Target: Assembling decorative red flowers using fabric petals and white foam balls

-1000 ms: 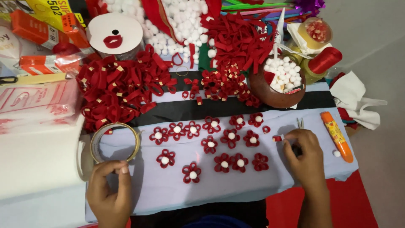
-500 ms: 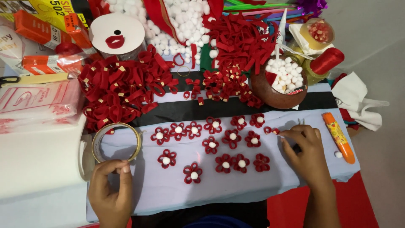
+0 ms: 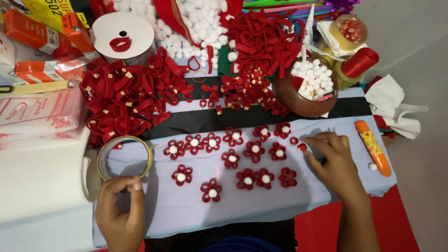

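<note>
Several red ribbon flowers (image 3: 231, 157) with white pompom centres lie in rows on a pale blue cloth (image 3: 242, 205). My right hand (image 3: 332, 161) rests at the right end of the rows, its fingertips pinching a small red ribbon piece (image 3: 302, 147) beside a loose red loop (image 3: 294, 140). My left hand (image 3: 121, 210) lies on the cloth at the lower left, fingers curled just below a roll of clear tape (image 3: 124, 156); whether it holds anything I cannot tell.
A heap of red ribbon loops (image 3: 126, 100) lies behind the tape. A brown bowl of white pompoms (image 3: 310, 88), an orange glue tube (image 3: 372, 147), a red thread spool (image 3: 358, 63), white tissue (image 3: 389, 105) and packets (image 3: 32, 109) crowd the back and sides.
My right hand has slid a little left and up toward the small red piece at the end of the top row. My left hand has barely moved.
</note>
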